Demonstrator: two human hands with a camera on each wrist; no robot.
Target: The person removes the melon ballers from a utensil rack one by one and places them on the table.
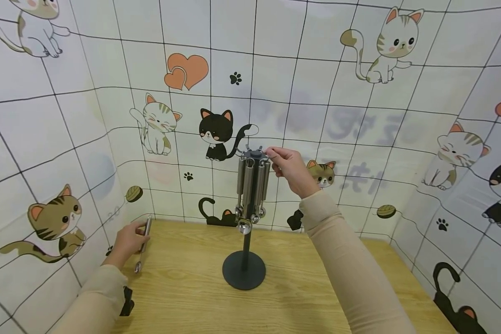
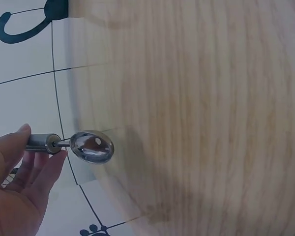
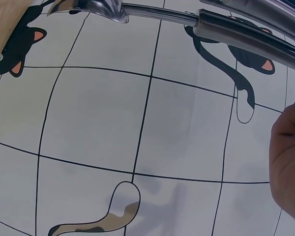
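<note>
At the table's left side my left hand (image 1: 130,242) holds a small metal spoon (image 1: 144,243) by its thick handle. In the left wrist view, the thumb and fingers pinch the handle, and the shiny oval bowl (image 2: 92,147) points away from the hand. A dark utensil rack (image 1: 245,271) stands in the middle, with several metal utensils (image 1: 248,185) hanging from its top. My right hand (image 1: 291,168) pinches a hook at the rack's top right, thumb and index together. In the right wrist view, two hanging utensils (image 3: 246,37) pass above the hand, whose fingertips are out of frame.
The rack's round base rests on a light wooden table (image 1: 183,297). Walls covered with a cat-patterned grid sheet (image 1: 275,83) close in the back and both sides. My left hand is close to the left wall.
</note>
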